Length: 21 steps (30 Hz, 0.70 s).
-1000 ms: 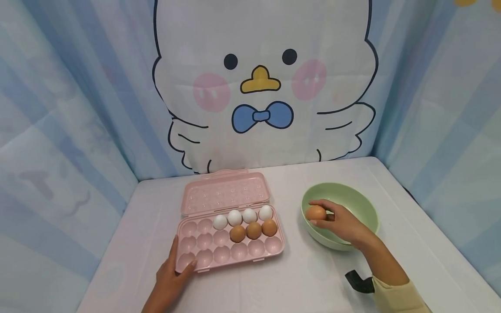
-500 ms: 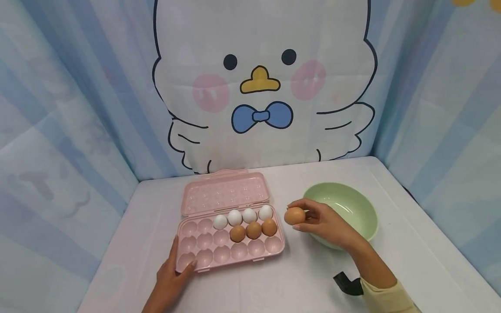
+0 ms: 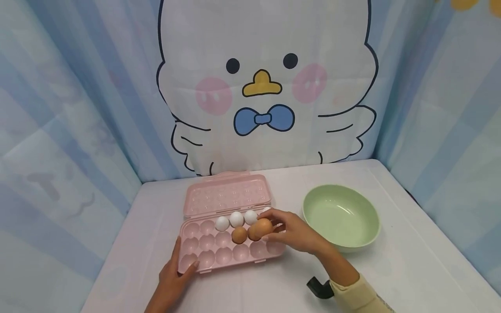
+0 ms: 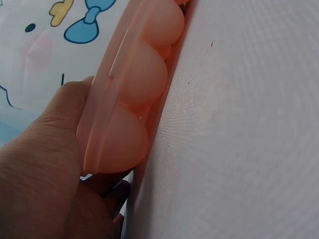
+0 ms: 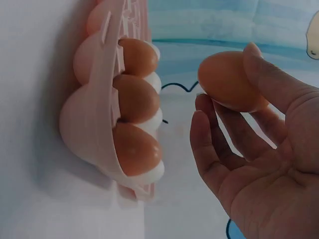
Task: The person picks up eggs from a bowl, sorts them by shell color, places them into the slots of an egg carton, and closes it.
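A pink egg carton (image 3: 224,255) lies on the table with its lid (image 3: 227,194) folded back. White eggs (image 3: 236,219) fill part of its far row, and brown eggs (image 5: 135,149) sit in the middle row. My left hand (image 3: 172,276) grips the carton's near left corner; in the left wrist view the thumb lies along the rim and fingers reach beneath. Over the carton's right side my right hand (image 3: 298,234) pinches another brown egg (image 5: 228,82) between thumb and fingers. That egg is held above the seated ones, apart from them, and partly hides them in the head view.
A light green bowl (image 3: 340,217) stands right of the carton on the white-covered table (image 3: 274,287). A black piece (image 3: 321,288) sticks out at the right sleeve. Printed curtains (image 3: 442,143) surround the table at the back and sides.
My right hand has carried the brown egg out of the green bowl, leftward to above the carton. The left hand has stayed at the carton's corner. The head view has shifted slightly.
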Tool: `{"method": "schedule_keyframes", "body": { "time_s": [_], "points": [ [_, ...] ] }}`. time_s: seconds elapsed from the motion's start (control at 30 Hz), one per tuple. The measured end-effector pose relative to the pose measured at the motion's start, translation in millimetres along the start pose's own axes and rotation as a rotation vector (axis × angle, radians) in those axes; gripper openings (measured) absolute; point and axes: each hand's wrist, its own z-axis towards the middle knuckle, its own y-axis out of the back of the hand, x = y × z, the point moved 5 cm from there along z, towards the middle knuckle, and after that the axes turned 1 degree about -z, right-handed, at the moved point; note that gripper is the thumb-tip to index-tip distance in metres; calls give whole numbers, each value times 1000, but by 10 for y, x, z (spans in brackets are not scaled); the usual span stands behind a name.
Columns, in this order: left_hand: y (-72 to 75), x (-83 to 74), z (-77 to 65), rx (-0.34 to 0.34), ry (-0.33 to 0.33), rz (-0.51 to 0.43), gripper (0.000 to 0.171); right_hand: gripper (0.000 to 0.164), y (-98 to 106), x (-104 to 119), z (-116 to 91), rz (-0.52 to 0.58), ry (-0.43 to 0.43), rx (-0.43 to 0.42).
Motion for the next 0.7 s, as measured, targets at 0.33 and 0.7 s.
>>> {"method": "schedule_keyframes", "body": {
  "time_s": [0.33,0.7],
  "points": [
    [-4,4,0,17,24,10,104,42,-358,-31,294,6,67,15],
    [-17,27,16,47,46,11,105,49,-766,55,577,-264,120,-27]
  ]
}}
